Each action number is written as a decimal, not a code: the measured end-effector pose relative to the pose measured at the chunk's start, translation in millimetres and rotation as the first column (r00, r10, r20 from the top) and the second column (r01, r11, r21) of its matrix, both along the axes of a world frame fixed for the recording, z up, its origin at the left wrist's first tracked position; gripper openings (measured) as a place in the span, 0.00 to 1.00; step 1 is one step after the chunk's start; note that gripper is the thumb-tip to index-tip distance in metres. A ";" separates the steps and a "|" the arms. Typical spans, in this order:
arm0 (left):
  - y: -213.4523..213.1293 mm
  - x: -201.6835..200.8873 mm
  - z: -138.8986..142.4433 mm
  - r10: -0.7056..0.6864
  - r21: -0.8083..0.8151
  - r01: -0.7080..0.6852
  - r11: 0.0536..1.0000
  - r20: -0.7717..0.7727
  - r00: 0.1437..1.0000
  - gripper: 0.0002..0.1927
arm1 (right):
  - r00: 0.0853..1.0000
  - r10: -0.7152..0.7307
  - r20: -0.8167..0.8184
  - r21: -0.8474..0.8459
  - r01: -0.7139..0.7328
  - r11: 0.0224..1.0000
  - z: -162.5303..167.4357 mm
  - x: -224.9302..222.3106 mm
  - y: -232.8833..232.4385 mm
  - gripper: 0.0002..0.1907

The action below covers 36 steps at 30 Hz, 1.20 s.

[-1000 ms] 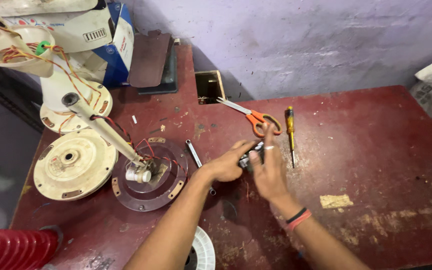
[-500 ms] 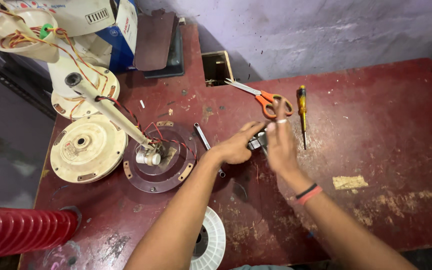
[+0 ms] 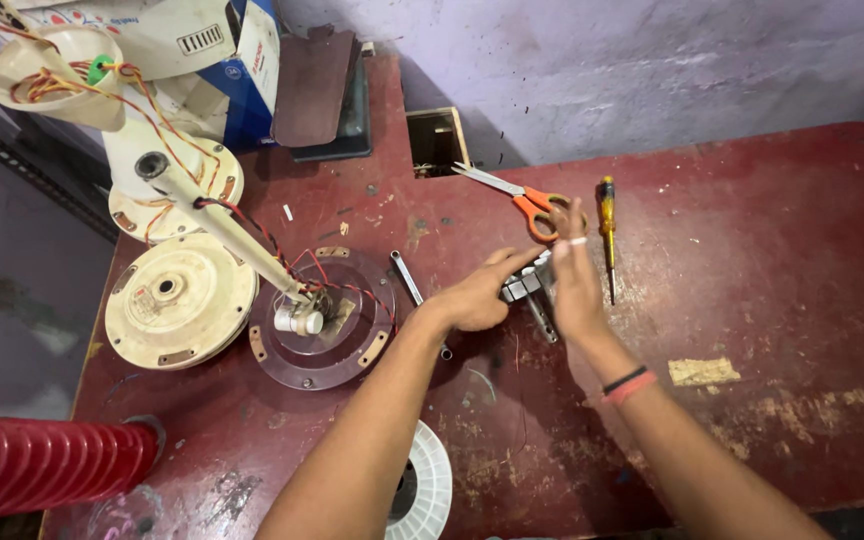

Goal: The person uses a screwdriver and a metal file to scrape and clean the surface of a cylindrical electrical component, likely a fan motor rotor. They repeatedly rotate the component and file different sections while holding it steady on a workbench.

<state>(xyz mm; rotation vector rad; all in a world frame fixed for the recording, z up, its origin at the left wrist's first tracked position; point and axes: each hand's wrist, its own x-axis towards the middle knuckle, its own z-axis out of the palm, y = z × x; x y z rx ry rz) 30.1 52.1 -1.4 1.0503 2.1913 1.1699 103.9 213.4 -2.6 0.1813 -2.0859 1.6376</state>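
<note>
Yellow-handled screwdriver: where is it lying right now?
In the head view, the yellow-handled screwdriver lies on the red table, just right of the right hand and the orange-handled scissors.

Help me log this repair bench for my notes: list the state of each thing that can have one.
Left hand: gripping small metal part.
Right hand: fingers spread, touching the same part.
Scissors: blades closed, lying flat.
Screwdriver: lying flat, untouched.
Fan motor cover: off, resting flat.
Round dark base plate: flat, wired shaft leaning over it.
Wire spool: lying flat at the table edge.
</note>
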 end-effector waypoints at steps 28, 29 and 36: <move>0.7 0.3 7.4 0.001 -0.020 0.000 1.000 0.028 1.000 0.53 | 0.989 0.118 -0.095 -0.085 -0.126 0.988 0.8 -10.4 4.0 0.39; 0.5 0.9 8.0 -0.015 0.015 0.015 1.000 0.010 1.000 0.53 | 0.991 0.109 -0.077 -0.056 -0.113 0.992 1.3 -9.5 3.7 0.38; 1.5 1.9 9.6 0.009 -0.048 -0.007 0.999 0.041 0.999 0.52 | 0.977 0.013 -0.213 0.360 0.066 0.931 9.7 -3.9 0.9 0.32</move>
